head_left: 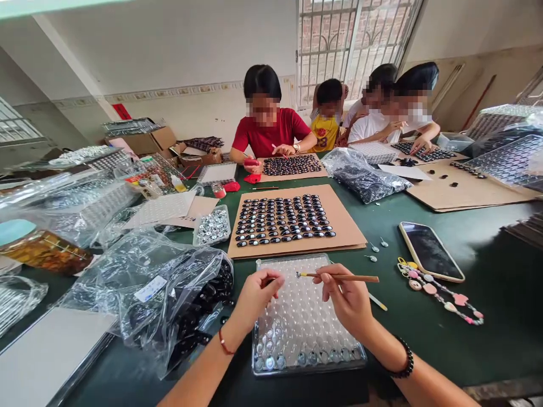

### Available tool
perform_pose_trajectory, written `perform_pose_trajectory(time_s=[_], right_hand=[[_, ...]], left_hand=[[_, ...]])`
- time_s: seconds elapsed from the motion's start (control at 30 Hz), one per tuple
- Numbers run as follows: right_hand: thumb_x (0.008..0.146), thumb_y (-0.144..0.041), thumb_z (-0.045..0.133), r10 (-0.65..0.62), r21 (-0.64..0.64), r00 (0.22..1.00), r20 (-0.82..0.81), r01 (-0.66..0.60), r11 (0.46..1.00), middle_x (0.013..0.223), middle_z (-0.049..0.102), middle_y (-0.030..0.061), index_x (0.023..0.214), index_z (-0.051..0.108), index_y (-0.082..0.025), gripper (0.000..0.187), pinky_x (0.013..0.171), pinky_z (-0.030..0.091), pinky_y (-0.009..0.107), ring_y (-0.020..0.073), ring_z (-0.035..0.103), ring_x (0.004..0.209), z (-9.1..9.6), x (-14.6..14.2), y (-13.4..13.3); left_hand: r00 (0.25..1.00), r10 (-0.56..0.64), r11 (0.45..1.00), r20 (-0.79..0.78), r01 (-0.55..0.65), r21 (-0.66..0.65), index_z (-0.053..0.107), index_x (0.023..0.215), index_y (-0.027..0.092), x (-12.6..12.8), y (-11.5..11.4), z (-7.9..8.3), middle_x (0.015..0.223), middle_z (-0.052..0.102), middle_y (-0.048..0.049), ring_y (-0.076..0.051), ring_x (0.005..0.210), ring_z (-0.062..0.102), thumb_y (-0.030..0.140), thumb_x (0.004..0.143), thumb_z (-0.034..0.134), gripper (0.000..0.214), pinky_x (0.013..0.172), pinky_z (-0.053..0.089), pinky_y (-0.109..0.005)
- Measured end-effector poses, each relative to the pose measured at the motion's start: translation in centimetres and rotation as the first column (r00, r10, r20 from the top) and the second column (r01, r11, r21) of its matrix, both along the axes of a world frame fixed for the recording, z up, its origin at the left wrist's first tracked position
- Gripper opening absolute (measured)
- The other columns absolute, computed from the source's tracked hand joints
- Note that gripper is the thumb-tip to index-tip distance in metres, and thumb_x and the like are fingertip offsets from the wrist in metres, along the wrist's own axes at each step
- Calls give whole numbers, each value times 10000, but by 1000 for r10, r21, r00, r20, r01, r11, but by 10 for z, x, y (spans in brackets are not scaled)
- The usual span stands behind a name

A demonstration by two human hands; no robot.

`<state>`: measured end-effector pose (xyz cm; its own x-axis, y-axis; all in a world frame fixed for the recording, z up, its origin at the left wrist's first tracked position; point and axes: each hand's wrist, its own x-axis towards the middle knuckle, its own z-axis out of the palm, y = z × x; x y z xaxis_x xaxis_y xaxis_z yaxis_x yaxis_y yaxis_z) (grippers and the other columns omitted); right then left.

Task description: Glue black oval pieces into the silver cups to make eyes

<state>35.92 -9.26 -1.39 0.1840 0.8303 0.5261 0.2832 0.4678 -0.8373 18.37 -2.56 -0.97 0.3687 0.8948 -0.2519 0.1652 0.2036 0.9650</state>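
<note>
On the green bench (411, 333), a clear tray (292, 322) lies beneath both hands. Right hand (345, 294) grips a slim stick (358, 277), long axis left-right, tip toward the left hand (258, 294), its fingers curled; any hold there cannot be told. Left: bag (139, 277) of black pieces. Right: phone (431, 251). Beyond: cardboard (350, 232) bearing black ovals (284, 220). No obstruction seen between tip and left fingers.

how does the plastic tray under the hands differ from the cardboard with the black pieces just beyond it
The plastic tray is see-through and dimpled, while the cardboard is brown and opaque. The tray has round pieces mainly along its near edge; the cardboard carries rows of glossy black pieces. Both lie flat on the green table.
</note>
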Motion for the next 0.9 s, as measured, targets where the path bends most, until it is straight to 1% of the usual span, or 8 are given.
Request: perform_pose_trajectory(time_s=[0.1, 0.17, 0.23, 0.33, 0.47, 0.7, 0.9], right_hand=[[911, -220, 415, 22, 7, 985, 174, -23, 1000, 758, 581, 22, 914, 533, -190, 122, 558, 428, 245, 131, 544, 590, -2, -1, -2], [909, -208, 411, 65, 11, 957, 282, -71, 997, 788, 588, 30, 928, 524, -195, 114, 601, 427, 260, 151, 559, 665, -3, -2, -3], [916, -212, 388, 96, 12, 934, 345, -107, 994, 784, 587, 36, 925, 512, -194, 126, 601, 418, 267, 159, 556, 677, -4, -2, -4], [929, -232, 335, 127, -1, 922, 366, -136, 991, 767, 581, 42, 928, 498, -189, 169, 569, 402, 265, 158, 541, 633, -4, -1, -6], [934, -231, 314, 166, -20, 903, 397, -172, 985, 777, 582, 45, 933, 491, -186, 182, 578, 398, 264, 161, 546, 641, -4, -3, -6], [934, -221, 326, 154, -27, 871, 466, -160, 987, 753, 587, 40, 912, 491, -182, 170, 576, 395, 273, 170, 558, 646, -8, -5, -4], [923, -201, 326, 147, -15, 857, 494, -161, 987, 749, 586, 41, 898, 490, -180, 167, 557, 384, 265, 163, 548, 618, -7, -6, -5]], left_hand=[[990, -99, 993, -97, 105, 61, 621, 747, 142, 5, -11, -2, 506, 523, 29, -74, 431, 440, 346, 666, 627, 220, 409, 329, -178], [984, -123, 985, -127, 136, 105, 637, 736, 145, 6, -16, -4, 543, 558, 13, -87, 456, 464, 359, 669, 623, 224, 444, 358, -196], [980, -117, 980, -158, 140, 142, 644, 720, 143, 6, -18, -6, 588, 591, -6, -100, 485, 485, 386, 652, 638, 252, 471, 376, -210], [976, -114, 973, -185, 147, 177, 657, 806, 148, 4, -16, -8, 694, 637, -31, -131, 573, 529, 386, 605, 680, 312, 529, 404, -227], [969, -150, 965, -197, 188, 186, 665, 895, 172, 4, -15, -9, 815, 662, -47, -162, 695, 563, 339, 627, 667, 315, 591, 422, -234], [968, -183, 960, -171, 214, 182, 657, 933, 183, 4, -17, -9, 870, 665, -54, -165, 707, 577, 328, 667, 629, 304, 599, 437, -243], [968, -182, 959, -175, 214, 185, 657, 938, 182, 3, -17, -8, 862, 666, -56, -157, 670, 573, 379, 658, 635, 343, 592, 437, -245]])
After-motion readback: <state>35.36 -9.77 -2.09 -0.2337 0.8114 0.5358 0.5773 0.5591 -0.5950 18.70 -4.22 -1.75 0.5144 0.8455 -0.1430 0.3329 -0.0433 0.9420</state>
